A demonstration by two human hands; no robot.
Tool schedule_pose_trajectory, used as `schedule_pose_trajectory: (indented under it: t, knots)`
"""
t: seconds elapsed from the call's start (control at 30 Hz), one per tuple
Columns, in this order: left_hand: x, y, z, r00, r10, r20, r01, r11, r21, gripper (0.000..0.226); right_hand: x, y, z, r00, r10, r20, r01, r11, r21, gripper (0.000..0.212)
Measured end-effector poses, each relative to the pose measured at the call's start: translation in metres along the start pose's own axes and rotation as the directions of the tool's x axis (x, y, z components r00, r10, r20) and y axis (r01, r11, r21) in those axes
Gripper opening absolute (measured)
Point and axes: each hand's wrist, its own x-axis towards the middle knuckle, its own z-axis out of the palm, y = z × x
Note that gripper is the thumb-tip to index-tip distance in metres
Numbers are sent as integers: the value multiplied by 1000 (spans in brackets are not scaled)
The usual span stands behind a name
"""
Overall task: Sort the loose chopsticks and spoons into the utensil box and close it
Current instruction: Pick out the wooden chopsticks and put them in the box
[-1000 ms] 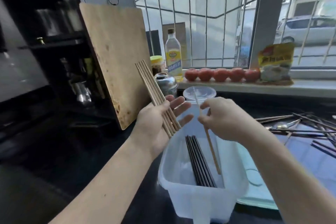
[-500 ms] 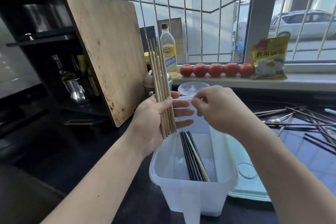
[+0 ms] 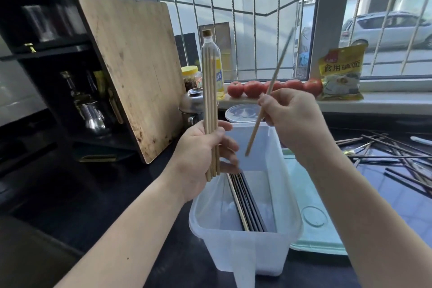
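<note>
My left hand (image 3: 201,159) grips a bundle of wooden chopsticks (image 3: 210,91), held upright over the left end of the translucent utensil box (image 3: 286,184). My right hand (image 3: 294,119) pinches a single wooden chopstick (image 3: 272,86), tilted, its lower tip above the box. Inside the box lie several dark chopsticks (image 3: 251,203) and one wooden chopstick along the bottom. The pale green lid (image 3: 311,222) lies flat to the right of the box. A pile of loose chopsticks and spoons (image 3: 395,156) is spread on the counter at the far right.
A wooden cutting board (image 3: 131,70) leans at the left. Behind the box stand an oil bottle (image 3: 216,70), a metal pot (image 3: 192,105) and a round plastic container (image 3: 243,112). Tomatoes (image 3: 252,87) and a yellow packet (image 3: 341,72) sit on the windowsill.
One wooden chopstick was dropped into the box beside the dark ones. My right hand then took another single chopstick and lifted it. The left-hand bundle turned upright.
</note>
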Motion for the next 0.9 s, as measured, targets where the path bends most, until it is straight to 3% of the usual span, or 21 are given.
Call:
schedule_pose_trajectory:
  t: [0.1,0.17,0.23,0.3,0.33,0.4,0.5,0.57,0.6,0.67,0.7,0.77,0.9]
  knots:
    - [3,-4,0,996,23,-87,-23,1000,3,17,-3,5,6,995,-11,99,38,959,-280,11]
    - [3,-3,0,995,27,-94,-29,999,-30,17,-10,7,14,974,26,224,73,904,-422,21]
    - [3,-3,-1,994,29,-107,-36,997,-67,21,-21,3,21,909,130,397,146,790,-595,27]
    - [3,-3,0,992,25,-122,-35,996,-80,26,-31,3,27,838,202,507,295,614,-732,11]
    - [3,-3,0,992,23,-126,-33,997,-76,27,-35,4,29,825,203,528,355,541,-762,5]
    - [3,-2,2,992,21,-125,-28,998,-56,27,-41,4,30,814,231,534,410,424,-808,24]
    - [2,-2,1,993,6,-116,-10,999,-34,25,-37,3,24,805,252,537,429,377,-821,32]
    - [1,-1,0,997,-9,-79,7,999,-32,24,-29,1,17,854,148,499,382,471,-795,30]
    - [0,0,0,999,-13,-49,12,999,-30,24,-23,0,14,893,62,447,329,588,-739,28]
    - [-2,3,0,1000,-14,28,15,999,-31,25,-15,-2,8,948,-36,315,193,853,-485,29]
    - [-3,5,0,997,-16,73,19,999,-37,26,-12,-1,8,961,-45,274,136,937,-321,29]
    - [-4,7,-1,986,-32,165,38,999,-33,28,-10,0,11,955,-15,296,33,998,-56,25]
    - [-4,7,-2,969,-66,239,63,998,20,33,-14,4,19,933,1,359,-98,963,253,23]
